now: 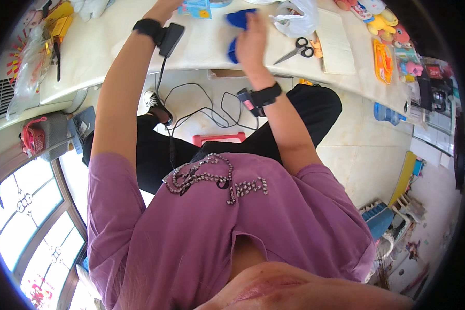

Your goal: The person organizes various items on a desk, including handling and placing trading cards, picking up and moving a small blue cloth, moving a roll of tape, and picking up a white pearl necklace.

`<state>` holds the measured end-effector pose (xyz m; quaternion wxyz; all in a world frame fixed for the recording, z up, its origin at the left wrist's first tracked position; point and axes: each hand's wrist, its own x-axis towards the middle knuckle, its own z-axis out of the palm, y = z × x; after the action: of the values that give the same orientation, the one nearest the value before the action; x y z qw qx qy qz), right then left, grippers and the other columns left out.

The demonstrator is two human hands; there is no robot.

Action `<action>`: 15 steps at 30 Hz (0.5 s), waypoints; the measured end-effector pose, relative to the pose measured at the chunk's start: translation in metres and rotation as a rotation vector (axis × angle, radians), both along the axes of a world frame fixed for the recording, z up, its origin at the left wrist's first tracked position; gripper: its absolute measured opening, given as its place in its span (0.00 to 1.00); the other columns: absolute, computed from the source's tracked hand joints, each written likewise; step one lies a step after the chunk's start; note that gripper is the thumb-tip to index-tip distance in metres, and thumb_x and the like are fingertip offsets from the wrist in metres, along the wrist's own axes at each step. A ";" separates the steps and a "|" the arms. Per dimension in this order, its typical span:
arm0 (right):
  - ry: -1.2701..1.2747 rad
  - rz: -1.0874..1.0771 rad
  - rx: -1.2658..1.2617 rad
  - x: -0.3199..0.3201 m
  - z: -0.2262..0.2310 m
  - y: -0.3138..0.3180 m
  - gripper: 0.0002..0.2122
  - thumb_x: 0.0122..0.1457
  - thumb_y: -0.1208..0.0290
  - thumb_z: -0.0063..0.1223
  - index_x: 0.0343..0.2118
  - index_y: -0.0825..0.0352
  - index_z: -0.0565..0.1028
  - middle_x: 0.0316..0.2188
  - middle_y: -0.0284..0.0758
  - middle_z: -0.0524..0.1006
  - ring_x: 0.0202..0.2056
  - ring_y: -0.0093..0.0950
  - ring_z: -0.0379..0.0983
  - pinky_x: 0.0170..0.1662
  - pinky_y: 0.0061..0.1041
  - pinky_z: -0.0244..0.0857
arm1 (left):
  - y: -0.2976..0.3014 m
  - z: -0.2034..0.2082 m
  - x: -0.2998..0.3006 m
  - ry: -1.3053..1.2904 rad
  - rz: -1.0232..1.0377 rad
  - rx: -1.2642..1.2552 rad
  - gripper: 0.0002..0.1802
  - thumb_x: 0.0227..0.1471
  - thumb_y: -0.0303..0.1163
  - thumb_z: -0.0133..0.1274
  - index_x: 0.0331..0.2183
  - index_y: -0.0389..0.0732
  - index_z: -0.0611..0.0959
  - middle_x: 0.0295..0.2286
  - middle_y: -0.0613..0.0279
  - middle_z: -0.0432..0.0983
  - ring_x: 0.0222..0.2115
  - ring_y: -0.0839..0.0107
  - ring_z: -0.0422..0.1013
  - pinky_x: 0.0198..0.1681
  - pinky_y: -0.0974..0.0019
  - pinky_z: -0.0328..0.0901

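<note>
My right hand (253, 44) is over the table, blurred by motion, its fingers against a dark blue soft-looking piece (240, 19). More of the same blue shows beside the thumb, and I cannot tell whether it is one piece or two. Up at the top edge my left hand (167, 6) is mostly cut off, so its fingers are hidden. Close to it lies a light blue packet (197, 9) with a yellow spot. Right of my right hand are black-handled scissors (300, 49) and a white plastic bag (296, 19).
A pale pad (335, 44) lies right of the scissors on the cream table (108, 57). Plush toys (380, 20) and an orange package (383, 62) sit at the right end. A clear plastic bag (28, 72) hangs at the left. Black cables (206, 111) run below the table.
</note>
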<state>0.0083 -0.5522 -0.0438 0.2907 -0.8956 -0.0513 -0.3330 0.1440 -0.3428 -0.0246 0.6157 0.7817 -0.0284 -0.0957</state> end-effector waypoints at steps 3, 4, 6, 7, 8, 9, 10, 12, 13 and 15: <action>0.003 -0.173 -0.026 0.003 -0.007 -0.049 0.20 0.48 0.78 0.44 0.46 0.79 0.63 0.48 0.58 0.61 0.51 0.50 0.57 0.55 0.38 0.51 | -0.038 -0.026 0.029 0.002 -0.006 0.131 0.25 0.39 0.41 0.58 0.33 0.28 0.78 0.26 0.54 0.76 0.27 0.66 0.73 0.30 0.67 0.67; 0.054 -0.200 -0.107 0.004 -0.013 -0.055 0.22 0.48 0.76 0.45 0.46 0.82 0.62 0.49 0.60 0.59 0.52 0.51 0.55 0.56 0.38 0.49 | -0.053 -0.026 0.034 -0.005 0.052 0.297 0.27 0.36 0.42 0.60 0.33 0.27 0.78 0.27 0.53 0.76 0.28 0.66 0.73 0.32 0.66 0.67; 0.105 -0.230 -0.187 0.011 -0.024 -0.066 0.23 0.49 0.73 0.46 0.47 0.84 0.61 0.50 0.61 0.57 0.53 0.52 0.54 0.57 0.38 0.47 | -0.079 -0.029 0.037 0.072 0.120 0.281 0.30 0.33 0.44 0.61 0.32 0.25 0.77 0.29 0.48 0.76 0.32 0.62 0.73 0.35 0.65 0.67; 0.096 -0.257 -0.198 0.013 -0.025 -0.062 0.24 0.49 0.71 0.46 0.46 0.84 0.61 0.50 0.61 0.58 0.52 0.52 0.54 0.56 0.38 0.48 | -0.085 -0.036 0.040 -0.023 0.263 0.533 0.29 0.33 0.42 0.61 0.32 0.26 0.77 0.30 0.46 0.75 0.34 0.60 0.73 0.36 0.66 0.68; 0.087 -0.283 -0.208 0.015 -0.026 -0.057 0.24 0.50 0.69 0.46 0.46 0.83 0.61 0.50 0.61 0.58 0.51 0.52 0.55 0.56 0.38 0.49 | -0.087 -0.042 0.045 -0.120 0.406 0.785 0.28 0.33 0.41 0.61 0.32 0.26 0.77 0.32 0.43 0.75 0.36 0.58 0.73 0.36 0.67 0.68; 0.079 -0.296 -0.196 0.022 -0.025 -0.054 0.24 0.50 0.69 0.46 0.47 0.83 0.61 0.50 0.60 0.58 0.51 0.52 0.55 0.56 0.38 0.49 | -0.084 -0.045 0.054 -0.117 0.410 0.790 0.28 0.33 0.41 0.61 0.32 0.26 0.77 0.32 0.43 0.75 0.36 0.58 0.73 0.36 0.67 0.68; 0.084 -0.299 -0.191 0.028 -0.024 -0.052 0.24 0.50 0.69 0.46 0.47 0.83 0.61 0.50 0.60 0.58 0.51 0.52 0.55 0.56 0.38 0.49 | -0.080 -0.045 0.061 -0.043 0.307 0.771 0.27 0.33 0.40 0.61 0.33 0.28 0.77 0.33 0.44 0.75 0.37 0.59 0.72 0.37 0.67 0.67; 0.093 -0.298 -0.170 0.037 -0.023 -0.046 0.24 0.50 0.69 0.46 0.46 0.82 0.62 0.49 0.60 0.59 0.52 0.52 0.55 0.56 0.38 0.49 | -0.077 -0.047 0.072 0.033 0.201 0.756 0.26 0.32 0.40 0.61 0.34 0.30 0.78 0.34 0.45 0.74 0.38 0.59 0.72 0.38 0.67 0.67; 0.056 -0.306 -0.180 0.045 -0.023 -0.042 0.23 0.49 0.70 0.45 0.46 0.82 0.63 0.49 0.59 0.60 0.51 0.51 0.56 0.55 0.39 0.49 | -0.076 -0.046 0.078 0.081 0.128 0.810 0.27 0.32 0.41 0.61 0.35 0.33 0.78 0.35 0.47 0.75 0.38 0.61 0.72 0.39 0.67 0.67; 0.049 -0.300 -0.207 0.048 -0.026 -0.035 0.23 0.48 0.71 0.45 0.45 0.81 0.63 0.49 0.58 0.61 0.50 0.51 0.57 0.55 0.39 0.50 | -0.076 -0.047 0.086 0.170 0.009 0.967 0.27 0.32 0.45 0.61 0.35 0.37 0.79 0.35 0.51 0.75 0.38 0.64 0.72 0.40 0.65 0.67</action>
<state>0.0561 -0.5869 -0.0693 0.1451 -0.9262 0.0559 -0.3434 0.2299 -0.4188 -0.0716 0.1826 0.9676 0.0729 -0.1587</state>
